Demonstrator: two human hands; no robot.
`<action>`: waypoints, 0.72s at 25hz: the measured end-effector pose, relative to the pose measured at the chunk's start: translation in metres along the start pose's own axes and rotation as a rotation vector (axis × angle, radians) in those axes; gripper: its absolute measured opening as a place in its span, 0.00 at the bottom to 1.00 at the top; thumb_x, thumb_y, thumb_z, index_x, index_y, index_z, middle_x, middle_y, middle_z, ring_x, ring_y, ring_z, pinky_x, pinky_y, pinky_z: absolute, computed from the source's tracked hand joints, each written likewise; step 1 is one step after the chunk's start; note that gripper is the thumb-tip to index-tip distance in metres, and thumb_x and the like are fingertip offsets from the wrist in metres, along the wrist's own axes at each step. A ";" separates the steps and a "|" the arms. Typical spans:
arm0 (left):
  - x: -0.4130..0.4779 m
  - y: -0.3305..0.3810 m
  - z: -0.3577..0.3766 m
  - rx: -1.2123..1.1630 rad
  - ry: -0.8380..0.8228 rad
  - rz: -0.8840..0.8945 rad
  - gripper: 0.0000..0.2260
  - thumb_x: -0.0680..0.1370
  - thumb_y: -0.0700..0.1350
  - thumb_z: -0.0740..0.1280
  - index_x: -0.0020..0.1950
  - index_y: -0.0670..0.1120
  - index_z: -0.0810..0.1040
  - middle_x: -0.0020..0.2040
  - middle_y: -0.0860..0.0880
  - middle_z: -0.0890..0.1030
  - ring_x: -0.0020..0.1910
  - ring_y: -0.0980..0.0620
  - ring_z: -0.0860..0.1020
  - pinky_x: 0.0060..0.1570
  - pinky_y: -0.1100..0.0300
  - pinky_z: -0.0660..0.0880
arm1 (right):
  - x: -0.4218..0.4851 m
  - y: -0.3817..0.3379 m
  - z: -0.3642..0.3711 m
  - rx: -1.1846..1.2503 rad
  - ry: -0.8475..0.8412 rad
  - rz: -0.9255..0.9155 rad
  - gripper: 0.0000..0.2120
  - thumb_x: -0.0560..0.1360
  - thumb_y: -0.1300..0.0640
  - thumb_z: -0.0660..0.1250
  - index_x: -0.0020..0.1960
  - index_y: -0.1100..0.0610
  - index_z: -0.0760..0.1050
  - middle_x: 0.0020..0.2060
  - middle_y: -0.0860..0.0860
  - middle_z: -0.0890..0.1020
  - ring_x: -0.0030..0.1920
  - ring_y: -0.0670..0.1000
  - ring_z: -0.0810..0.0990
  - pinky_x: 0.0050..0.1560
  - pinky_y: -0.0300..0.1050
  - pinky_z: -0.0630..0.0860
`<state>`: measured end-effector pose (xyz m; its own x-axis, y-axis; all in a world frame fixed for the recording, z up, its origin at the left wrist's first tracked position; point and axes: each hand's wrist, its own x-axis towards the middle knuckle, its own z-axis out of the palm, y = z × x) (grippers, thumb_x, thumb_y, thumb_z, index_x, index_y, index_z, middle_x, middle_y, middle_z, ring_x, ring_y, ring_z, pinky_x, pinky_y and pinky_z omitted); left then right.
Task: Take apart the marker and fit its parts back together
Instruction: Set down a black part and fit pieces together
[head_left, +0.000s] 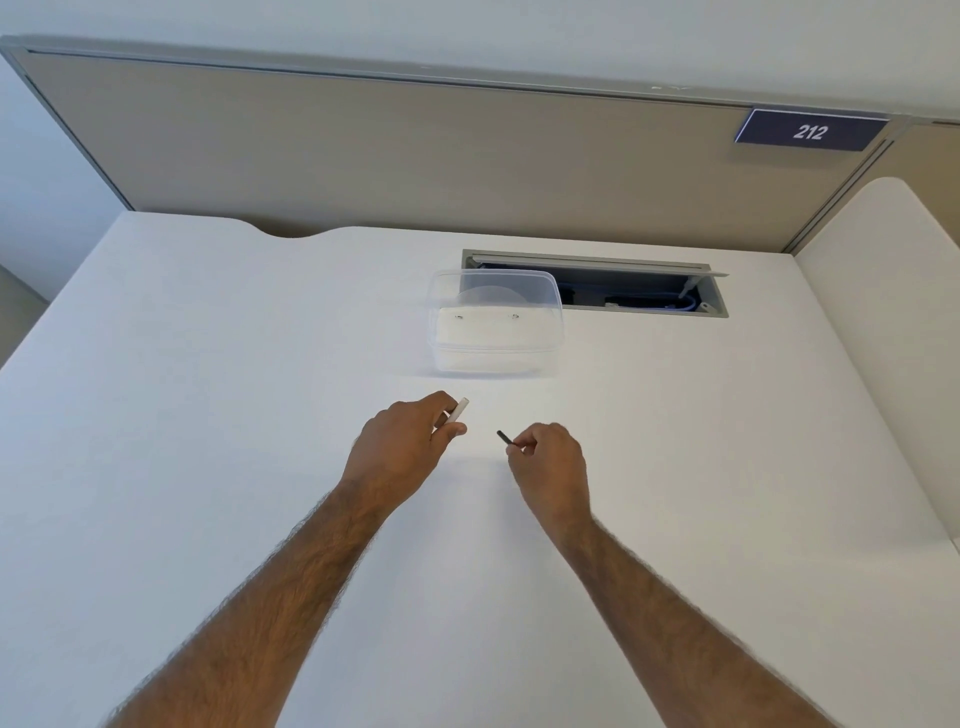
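While both bare forearms reach up from the bottom of the frame over the white bench (208, 389), the marker is in two pieces, one in each hand, just below the middle of the frame. The left hand (400, 444) is curled around the white barrel (457, 410); its fingers (457, 429) are closed on it, with the thumb below and the other fingers above. Only the barrel's upper end shows, poking out past the fingertips and slanting toward the upper right. The right hand (553, 460) pinches a thin dark rod (504, 437), the marker's inner part; its fingers are narrow and closed on the rod's lower end. The free end of the rod slants toward the upper left, pointing toward the left hand. Barrel and rod are apart, with a strip of bare bench between them, and both are held just above the surface; I cannot tell whether either hand touches the bench.

Above the hands, near the centre of the frame, a clear tub (496, 322) sits on the bench. Its far edge overlaps an open cable hatch (644, 291) to the right. A beige partition (363, 150) spans the top, with a dark sign (810, 131) reading 212 at the upper right.
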<state>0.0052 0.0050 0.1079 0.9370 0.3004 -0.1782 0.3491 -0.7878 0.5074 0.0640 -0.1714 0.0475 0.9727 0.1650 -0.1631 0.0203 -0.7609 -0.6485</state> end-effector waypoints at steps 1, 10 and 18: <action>0.001 0.000 0.001 -0.001 -0.003 -0.003 0.07 0.82 0.57 0.63 0.55 0.56 0.76 0.49 0.59 0.83 0.26 0.61 0.71 0.28 0.60 0.69 | -0.002 0.001 0.006 -0.010 -0.001 0.043 0.05 0.73 0.59 0.66 0.45 0.56 0.80 0.43 0.50 0.82 0.49 0.50 0.81 0.46 0.45 0.76; 0.005 0.002 0.005 0.010 -0.033 0.033 0.08 0.82 0.56 0.63 0.56 0.55 0.76 0.51 0.57 0.84 0.29 0.61 0.73 0.27 0.61 0.68 | 0.004 -0.004 0.028 -0.123 0.037 0.199 0.09 0.77 0.56 0.64 0.49 0.60 0.80 0.44 0.55 0.85 0.45 0.57 0.84 0.42 0.46 0.79; 0.010 -0.004 0.008 0.005 -0.042 0.024 0.07 0.82 0.56 0.63 0.56 0.55 0.76 0.51 0.58 0.84 0.31 0.61 0.73 0.26 0.61 0.67 | 0.013 -0.001 0.031 -0.257 -0.015 0.163 0.08 0.80 0.59 0.60 0.50 0.60 0.77 0.46 0.56 0.83 0.47 0.58 0.83 0.39 0.43 0.71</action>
<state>0.0132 0.0072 0.0977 0.9447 0.2589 -0.2012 0.3266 -0.7972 0.5077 0.0694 -0.1485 0.0230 0.9644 0.0359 -0.2621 -0.0759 -0.9115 -0.4043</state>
